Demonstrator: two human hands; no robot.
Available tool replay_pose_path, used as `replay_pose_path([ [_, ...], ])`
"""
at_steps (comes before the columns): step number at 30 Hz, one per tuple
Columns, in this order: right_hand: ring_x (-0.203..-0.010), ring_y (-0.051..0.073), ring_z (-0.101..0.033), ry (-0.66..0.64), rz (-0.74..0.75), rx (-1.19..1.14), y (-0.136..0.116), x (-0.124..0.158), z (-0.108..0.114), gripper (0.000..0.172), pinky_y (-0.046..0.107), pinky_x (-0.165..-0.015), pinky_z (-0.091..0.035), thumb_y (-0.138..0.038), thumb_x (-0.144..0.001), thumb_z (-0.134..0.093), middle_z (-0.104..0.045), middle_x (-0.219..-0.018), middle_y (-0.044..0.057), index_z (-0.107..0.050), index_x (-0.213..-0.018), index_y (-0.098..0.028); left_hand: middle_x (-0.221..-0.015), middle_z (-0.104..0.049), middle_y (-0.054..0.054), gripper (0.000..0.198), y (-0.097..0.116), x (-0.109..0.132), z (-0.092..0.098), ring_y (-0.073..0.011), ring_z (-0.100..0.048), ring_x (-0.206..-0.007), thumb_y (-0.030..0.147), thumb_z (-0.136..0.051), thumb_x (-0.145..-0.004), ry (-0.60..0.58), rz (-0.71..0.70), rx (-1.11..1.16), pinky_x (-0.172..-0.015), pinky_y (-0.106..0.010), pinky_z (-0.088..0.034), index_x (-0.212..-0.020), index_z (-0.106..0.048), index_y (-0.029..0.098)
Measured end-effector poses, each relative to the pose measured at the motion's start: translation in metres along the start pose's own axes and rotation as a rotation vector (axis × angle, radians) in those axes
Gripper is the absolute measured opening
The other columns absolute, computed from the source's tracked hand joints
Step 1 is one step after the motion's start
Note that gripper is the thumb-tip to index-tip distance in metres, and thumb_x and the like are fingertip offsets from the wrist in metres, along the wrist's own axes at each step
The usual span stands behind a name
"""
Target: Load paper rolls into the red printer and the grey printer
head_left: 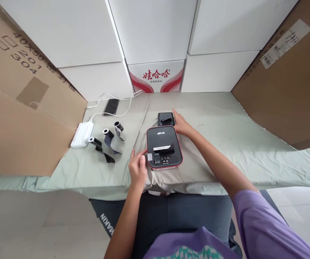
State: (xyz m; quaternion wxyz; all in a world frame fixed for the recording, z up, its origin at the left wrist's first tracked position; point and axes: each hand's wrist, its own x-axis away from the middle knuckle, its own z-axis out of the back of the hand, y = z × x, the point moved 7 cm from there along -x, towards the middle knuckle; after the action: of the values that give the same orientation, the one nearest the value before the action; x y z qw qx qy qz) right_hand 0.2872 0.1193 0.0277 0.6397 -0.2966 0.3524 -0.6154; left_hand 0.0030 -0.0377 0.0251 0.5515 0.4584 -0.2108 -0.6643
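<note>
A portable printer (163, 140) with a black top, red rim and a black strip curling from its slot lies near the front edge of the bed-like surface. Behind it is a smaller black boxy device (166, 119), also with a dark strip on top; its front is partly hidden by the printer. My left hand (138, 167) rests at the printer's left side, fingers apart, the index fingertip touching its edge. On the other side, my right hand (180, 123) is closed along the right side of the small device, a fingertip reaching its far corner; the thumb is mostly hidden.
Several small rolls (108, 133) with dark unrolled tails lie to the left. Beyond them are a white power strip (82, 134) with a cable and a black phone-like slab (111, 107). Cardboard cartons (17, 118) flank both sides; white boxes (155, 32) form the back wall.
</note>
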Motion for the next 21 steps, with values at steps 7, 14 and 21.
replay_pose_path([
  [7,-0.147,0.053,-0.043,0.096,-0.258,0.064,-0.007,-0.024,-0.021,0.148,0.068,-0.119,-0.036,-0.056,-0.043,-0.1,-0.051,-0.155,0.026,-0.029,-0.168,-0.021,-0.111,-0.083,-0.009,0.052,-0.001,0.0,0.001,-0.027,-0.077,-0.108,0.047,-0.034,-0.105,0.003,0.006,-0.015,-0.129,-0.046,-0.037,-0.109,-0.08,0.023],
  [14,-0.14,0.049,-0.051,0.146,-0.242,0.018,-0.015,-0.023,-0.017,0.143,0.062,-0.117,-0.043,-0.038,-0.048,-0.094,-0.056,-0.147,0.024,-0.021,-0.171,-0.02,-0.111,-0.083,-0.009,0.048,-0.001,-0.001,0.001,-0.0275,-0.078,-0.107,0.045,-0.038,-0.105,0.013,-0.008,0.006,-0.129,-0.049,-0.037,-0.109,-0.081,0.022],
  [21,-0.143,0.05,-0.047,0.124,-0.314,0.062,-0.022,-0.012,-0.014,0.153,0.063,-0.119,-0.039,-0.044,-0.046,-0.096,-0.051,-0.153,0.025,-0.013,-0.172,-0.018,-0.11,-0.084,-0.009,0.047,-0.003,0.0,0.0,-0.0266,-0.078,-0.106,0.044,-0.04,-0.106,0.021,-0.036,0.043,-0.13,-0.049,-0.036,-0.108,-0.081,0.02],
])
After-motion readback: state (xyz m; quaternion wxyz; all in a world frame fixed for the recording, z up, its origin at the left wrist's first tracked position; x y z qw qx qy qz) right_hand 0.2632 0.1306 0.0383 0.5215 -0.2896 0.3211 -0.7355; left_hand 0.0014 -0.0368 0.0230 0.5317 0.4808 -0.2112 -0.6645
